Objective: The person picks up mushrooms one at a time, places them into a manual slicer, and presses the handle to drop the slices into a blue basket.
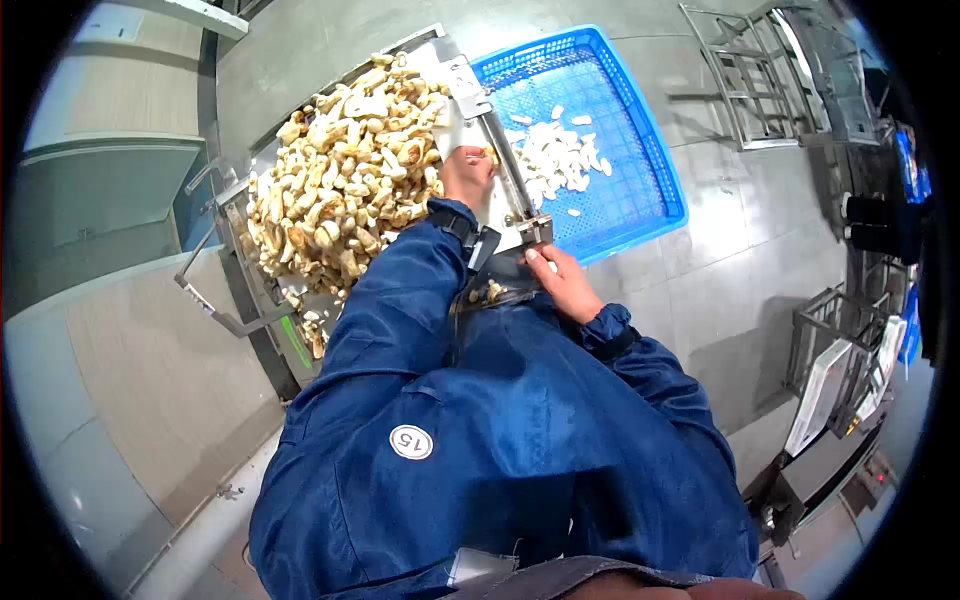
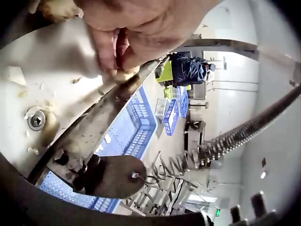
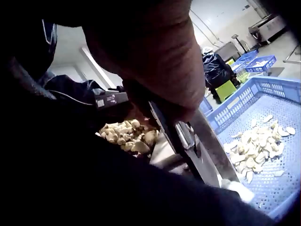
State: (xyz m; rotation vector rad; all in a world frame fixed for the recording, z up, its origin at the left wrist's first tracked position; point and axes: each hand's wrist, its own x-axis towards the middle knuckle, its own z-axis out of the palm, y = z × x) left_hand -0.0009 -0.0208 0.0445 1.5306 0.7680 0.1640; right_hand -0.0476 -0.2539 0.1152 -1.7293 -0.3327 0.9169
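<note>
In the head view the left hand [image 1: 468,177] is over the white board beside a long metal blade bar [image 1: 508,165]. Its fingertips pinch a pale mushroom piece [image 2: 127,75] against the bar's edge in the left wrist view. The right hand [image 1: 567,287] grips the near end of the cutter [image 1: 536,230], its thumb on the metal; its other fingers are largely hidden. A large heap of mushrooms [image 1: 345,170] lies left of the left hand. White cut slices [image 3: 256,146] lie in the blue basket [image 3: 282,94] beyond the bar.
A coiled spring [image 2: 225,141] hangs beside the cutter. Metal racks [image 1: 745,90] stand on the tiled floor [image 1: 715,210] at the right. Another person in dark clothing [image 3: 215,70] is in the background, near more blue baskets [image 3: 259,64].
</note>
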